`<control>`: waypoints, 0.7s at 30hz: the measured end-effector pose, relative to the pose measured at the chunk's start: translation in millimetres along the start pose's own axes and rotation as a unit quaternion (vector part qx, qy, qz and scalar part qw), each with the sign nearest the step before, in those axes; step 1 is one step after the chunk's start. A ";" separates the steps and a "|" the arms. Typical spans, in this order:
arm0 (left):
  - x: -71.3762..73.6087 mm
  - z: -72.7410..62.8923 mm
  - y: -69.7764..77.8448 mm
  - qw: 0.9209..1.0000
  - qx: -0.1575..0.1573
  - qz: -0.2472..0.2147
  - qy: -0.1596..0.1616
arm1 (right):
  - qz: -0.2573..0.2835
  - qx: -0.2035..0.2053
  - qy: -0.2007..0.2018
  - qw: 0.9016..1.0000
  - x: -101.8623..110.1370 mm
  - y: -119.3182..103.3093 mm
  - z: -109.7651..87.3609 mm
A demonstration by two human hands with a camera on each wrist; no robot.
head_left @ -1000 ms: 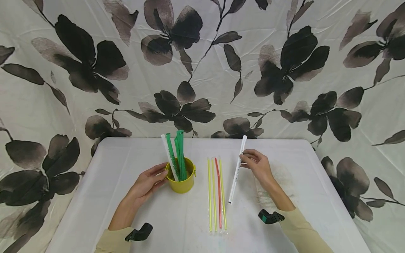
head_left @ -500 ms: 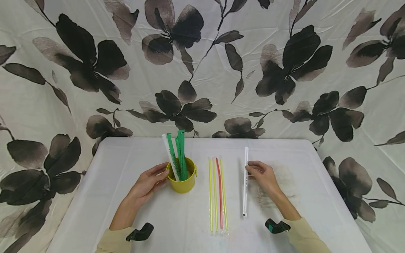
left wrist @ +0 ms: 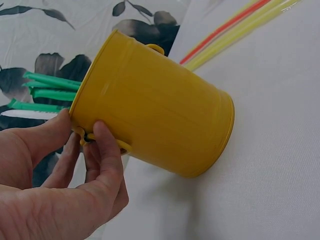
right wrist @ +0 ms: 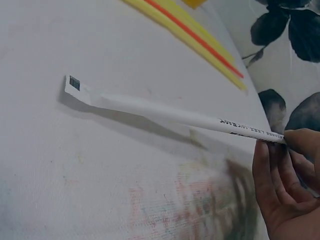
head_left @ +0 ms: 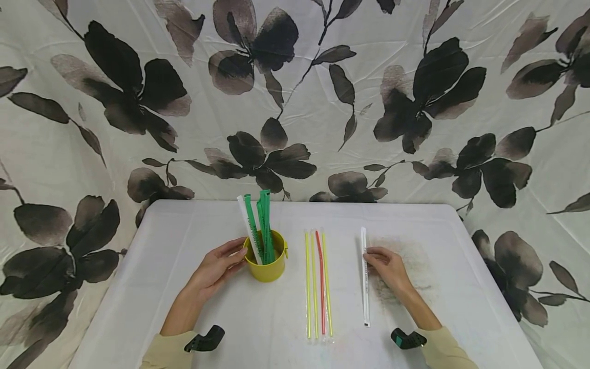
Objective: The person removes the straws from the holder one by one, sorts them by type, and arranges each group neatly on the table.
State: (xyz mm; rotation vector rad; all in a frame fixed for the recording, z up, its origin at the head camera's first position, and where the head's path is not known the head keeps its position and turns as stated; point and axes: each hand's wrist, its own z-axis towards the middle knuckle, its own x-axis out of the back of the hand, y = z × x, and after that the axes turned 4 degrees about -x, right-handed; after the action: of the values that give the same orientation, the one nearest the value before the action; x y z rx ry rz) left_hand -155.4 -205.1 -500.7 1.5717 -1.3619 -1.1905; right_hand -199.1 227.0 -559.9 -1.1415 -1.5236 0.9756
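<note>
My left hand [head_left: 214,266] grips a small yellow bucket [head_left: 266,271] by its near side, thumb at the rim and fingers about the small side loop [left wrist: 122,146]. Green-wrapped straws [head_left: 265,220] and a white-wrapped straw [head_left: 250,230] stand in the bucket, leaning left. Between thumb and fingers my right hand [head_left: 389,269] pinches another white paper-wrapped straw [head_left: 365,292], with dark print along it. In the right wrist view this wrapped straw [right wrist: 150,110] lies just over the table and casts a shadow; whether its end touches the cloth I cannot tell.
Yellow straws [head_left: 308,287] and a red straw [head_left: 321,287] in clear wrappers lie side by side between the hands. A dark smudge [head_left: 401,277] marks the white table [head_left: 286,353] under the right hand. Behind hangs a floral cloth [head_left: 184,128].
My right hand has moved right and toward me with the white-wrapped straw, which has turned from slanted to nearly straight and come lower. The left hand and bucket have stayed put.
</note>
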 end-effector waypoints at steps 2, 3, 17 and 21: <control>-0.1 -0.2 -0.2 1.000 -0.001 0.002 -0.001 | -0.004 0.000 -0.001 1.000 0.4 2.2 -0.5; 0.0 -0.2 -0.3 1.000 -0.001 0.003 -0.001 | -0.009 0.000 0.000 1.000 0.4 3.2 -0.7; 0.9 -0.6 -2.3 1.000 -0.008 0.005 -0.001 | -0.095 0.030 0.010 0.995 -12.2 5.9 4.5; 0.9 -1.1 -2.3 1.000 -0.006 0.006 0.000 | -0.111 0.032 0.018 0.993 -16.0 4.6 5.9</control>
State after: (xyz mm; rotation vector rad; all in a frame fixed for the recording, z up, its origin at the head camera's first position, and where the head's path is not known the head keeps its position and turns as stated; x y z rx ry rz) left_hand -153.7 -205.6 -502.7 1.5527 -1.3595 -1.1894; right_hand -202.3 212.3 -569.2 -0.9177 -1.5418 0.8416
